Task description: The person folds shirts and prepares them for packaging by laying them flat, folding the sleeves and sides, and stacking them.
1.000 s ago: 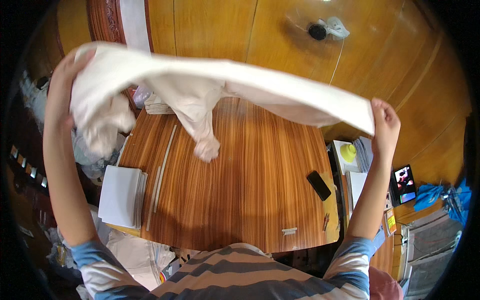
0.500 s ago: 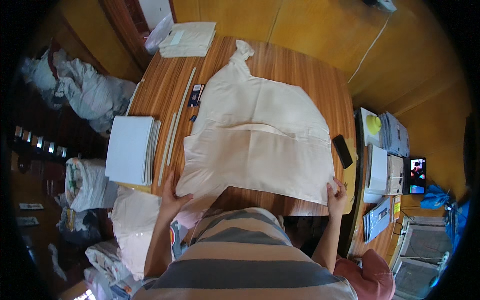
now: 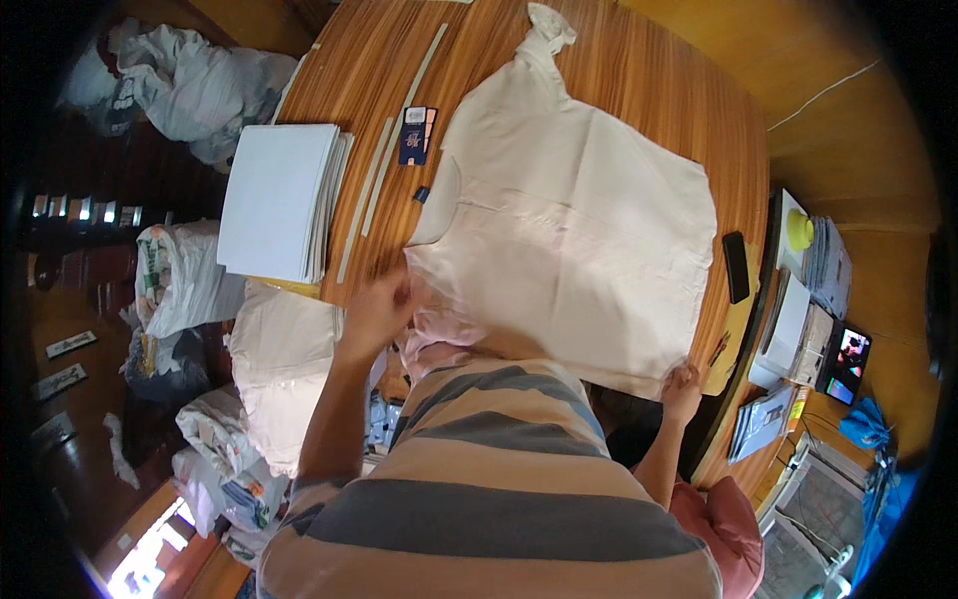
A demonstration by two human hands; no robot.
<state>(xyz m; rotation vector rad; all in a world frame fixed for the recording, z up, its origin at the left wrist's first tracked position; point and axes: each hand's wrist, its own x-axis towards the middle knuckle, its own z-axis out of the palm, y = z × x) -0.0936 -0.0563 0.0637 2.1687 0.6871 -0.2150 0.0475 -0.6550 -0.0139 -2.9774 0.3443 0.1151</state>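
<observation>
While the right hand (image 3: 683, 392) pinches a corner of the shirt (image 3: 589, 240), the left hand (image 3: 381, 309) is at its near shoulder, whether gripping cannot be told. Cream and faintly creased, it lies spread on the table (image 3: 664, 75), neckline leftward, far sleeve twisted.

Shirt (image 3: 589, 230) on table (image 3: 639, 70) (phone (image 3: 735, 268) right)

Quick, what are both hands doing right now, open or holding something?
Left hand: at the edge of the cream cloth shirt; grip cannot be told.
Right hand: closed, pinching the shirt's near right corner.
</observation>
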